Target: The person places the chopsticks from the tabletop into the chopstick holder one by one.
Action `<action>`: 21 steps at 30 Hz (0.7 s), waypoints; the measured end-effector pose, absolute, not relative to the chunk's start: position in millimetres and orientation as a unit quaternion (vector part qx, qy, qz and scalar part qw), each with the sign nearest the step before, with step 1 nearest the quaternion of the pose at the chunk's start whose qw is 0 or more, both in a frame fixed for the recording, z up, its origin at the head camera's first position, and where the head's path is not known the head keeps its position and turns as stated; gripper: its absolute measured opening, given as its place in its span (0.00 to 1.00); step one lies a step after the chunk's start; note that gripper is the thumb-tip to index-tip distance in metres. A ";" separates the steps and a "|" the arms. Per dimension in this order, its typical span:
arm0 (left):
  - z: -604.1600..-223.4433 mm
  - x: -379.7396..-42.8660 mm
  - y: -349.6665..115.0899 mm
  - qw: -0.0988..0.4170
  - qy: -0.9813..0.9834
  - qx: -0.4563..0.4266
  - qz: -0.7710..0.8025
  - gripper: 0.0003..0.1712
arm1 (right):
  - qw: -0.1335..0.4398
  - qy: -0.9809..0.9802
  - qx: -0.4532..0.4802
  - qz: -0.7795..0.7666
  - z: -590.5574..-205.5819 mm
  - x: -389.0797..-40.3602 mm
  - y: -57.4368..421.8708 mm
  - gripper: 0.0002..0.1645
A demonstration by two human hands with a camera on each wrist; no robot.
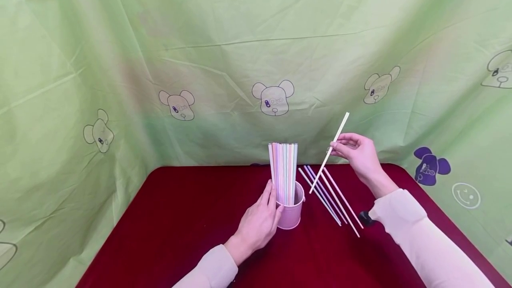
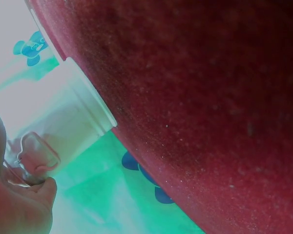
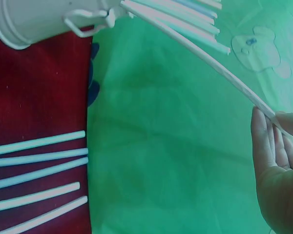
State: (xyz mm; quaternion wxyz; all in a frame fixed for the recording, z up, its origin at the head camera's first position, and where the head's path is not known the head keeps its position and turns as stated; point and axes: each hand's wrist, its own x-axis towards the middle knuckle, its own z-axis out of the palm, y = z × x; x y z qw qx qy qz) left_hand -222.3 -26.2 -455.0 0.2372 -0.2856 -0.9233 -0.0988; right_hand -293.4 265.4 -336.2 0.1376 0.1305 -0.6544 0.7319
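A pink bucket with small side handles stands upright on the table, holding a bundle of pastel drinking straws. My left hand grips its near left side, thumb at the front by the rim and fingers along the left, close to the straws. To the right, my right hand pinches one pale yellow straw between thumb and fingertips, above the table. That straw slants, its lower end toward the bucket's right side. Beneath it, several loose straws lie roughly side by side on the cloth.
Dark red cloth covers the table. Behind and at both sides hangs a green curtain printed with bear heads. A small black object shows at the right sleeve's cuff.
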 end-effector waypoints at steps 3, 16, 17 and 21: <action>-455.1 -222.4 -26.2 0.236 -0.924 -0.284 -0.099 0.35 | 0.135 -0.639 0.148 0.743 -333.6 -293.5 257.5 0.15; -454.9 -222.1 -26.4 0.233 -0.925 -0.283 -0.095 0.36 | 0.116 -0.754 0.188 0.619 -347.9 -291.9 221.5 0.16; -454.9 -222.1 -26.5 0.233 -0.926 -0.283 -0.094 0.35 | 0.108 -0.765 0.190 0.606 -349.7 -291.2 217.5 0.16; -455.6 -222.1 -25.9 0.232 -0.926 -0.282 -0.095 0.35 | 0.082 -0.799 0.198 0.562 -351.8 -283.2 200.5 0.14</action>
